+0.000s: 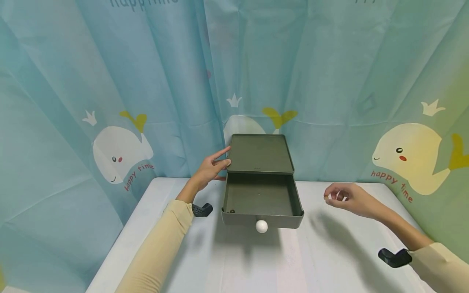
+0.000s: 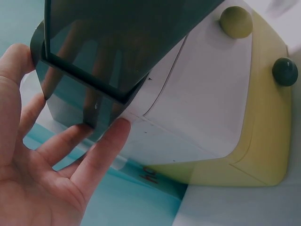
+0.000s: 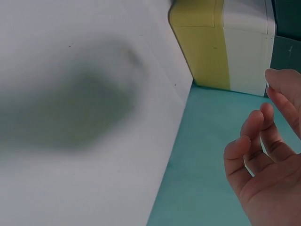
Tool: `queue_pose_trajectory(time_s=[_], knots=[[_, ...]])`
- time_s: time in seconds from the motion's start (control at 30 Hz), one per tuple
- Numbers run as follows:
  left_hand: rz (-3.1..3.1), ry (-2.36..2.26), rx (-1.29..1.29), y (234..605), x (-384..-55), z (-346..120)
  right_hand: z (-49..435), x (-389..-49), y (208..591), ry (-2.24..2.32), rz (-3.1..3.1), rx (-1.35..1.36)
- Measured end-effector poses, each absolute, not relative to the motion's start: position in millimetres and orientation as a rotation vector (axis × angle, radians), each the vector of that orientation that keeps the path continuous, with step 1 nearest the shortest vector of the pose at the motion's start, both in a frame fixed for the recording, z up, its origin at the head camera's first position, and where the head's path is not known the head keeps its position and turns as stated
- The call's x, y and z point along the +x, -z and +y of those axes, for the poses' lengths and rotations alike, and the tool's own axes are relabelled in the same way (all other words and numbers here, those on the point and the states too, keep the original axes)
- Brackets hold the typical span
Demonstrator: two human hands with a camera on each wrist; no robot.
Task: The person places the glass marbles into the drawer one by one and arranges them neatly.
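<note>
A small stacked drawer cabinet stands at the middle of the table, its dark green top unit [image 1: 260, 152] over white [image 2: 207, 94] and yellow [image 2: 273, 117] ones. The green drawer [image 1: 260, 221] is pulled out, with a white round knob; a tiny brown round piece [image 1: 232, 211] lies in its front left corner. My left hand [image 1: 208, 170] rests its spread fingers and thumb against the green unit's left side. Off to the right, above the table, my right hand [image 1: 346, 198] pinches a tiny brownish piece [image 1: 325, 197] between thumb and index finger; its kind cannot be made out.
The white table [image 1: 234, 264] ends at the back against a blue-green curtain [image 1: 176, 81] printed with whales. The lower drawers carry a yellow knob [image 2: 236, 22] and a dark green knob [image 2: 285, 71]. Each wrist wears a black device, seen at the right wrist [image 1: 395, 258].
</note>
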State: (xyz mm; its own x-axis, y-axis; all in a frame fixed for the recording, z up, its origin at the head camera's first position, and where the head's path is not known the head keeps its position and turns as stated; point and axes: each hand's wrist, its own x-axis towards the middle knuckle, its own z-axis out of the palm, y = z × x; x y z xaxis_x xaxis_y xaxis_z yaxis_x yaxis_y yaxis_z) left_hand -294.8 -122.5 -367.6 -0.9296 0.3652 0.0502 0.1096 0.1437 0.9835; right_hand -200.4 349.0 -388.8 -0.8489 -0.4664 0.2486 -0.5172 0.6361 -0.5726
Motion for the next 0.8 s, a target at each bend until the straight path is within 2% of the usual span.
queue_pose_trajectory(time_s=[0.8], knots=[[2.216,-1.877,0.475,369,-296,-124,337,-203,348,-1.015,-2.781,0.879]])
